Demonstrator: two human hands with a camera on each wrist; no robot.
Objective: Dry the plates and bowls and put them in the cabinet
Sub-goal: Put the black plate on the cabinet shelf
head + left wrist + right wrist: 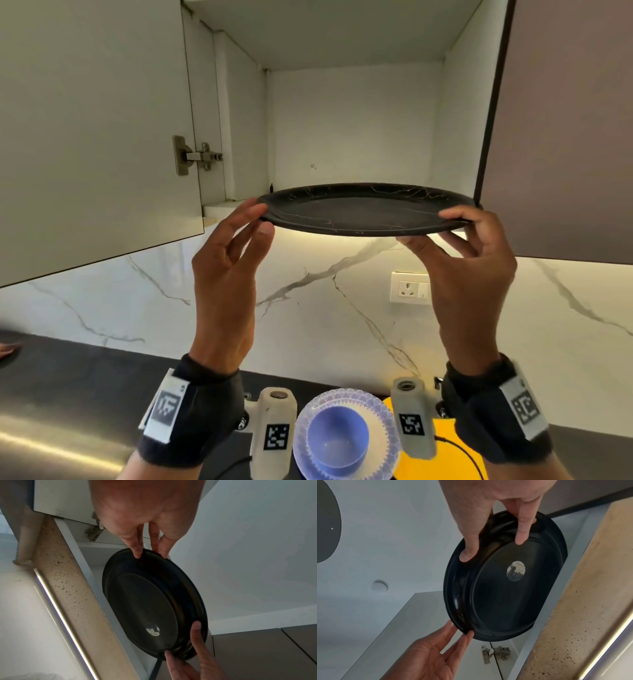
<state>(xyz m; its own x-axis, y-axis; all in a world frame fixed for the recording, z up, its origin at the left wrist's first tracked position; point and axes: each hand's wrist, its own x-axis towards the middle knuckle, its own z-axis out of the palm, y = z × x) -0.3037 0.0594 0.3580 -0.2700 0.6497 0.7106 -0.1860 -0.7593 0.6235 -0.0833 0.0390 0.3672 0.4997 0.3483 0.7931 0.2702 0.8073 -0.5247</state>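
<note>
Two hands hold one plate level at the mouth of an open wall cabinet [356,113], a smooth white box whose pale door [92,130] swings out to the left on a metal hinge [197,156]; a matte brown door [561,130] stands at the right. Behind and below runs a glossy white marble backsplash [308,291] with grey veins, carrying a white socket [410,287], above a dark polished countertop [68,383].

The black plate [363,209] is round and shallow, matte with thin pale veining, its face up and its width running left to right, just above the front edge of the cabinet floor. From the wrist views its underside shows a raised foot ring and a round worn sticker [516,571].

The right hand [469,274] pinches the plate's right rim, thumb on top and curled fingers beneath. The left hand [222,274] is nearly straight-fingered, its fingertips [137,553] touching the left rim without closing round it.

On the counter sits a translucent scalloped plate [387,445] with a smooth lavender bowl [337,442] in it.
</note>
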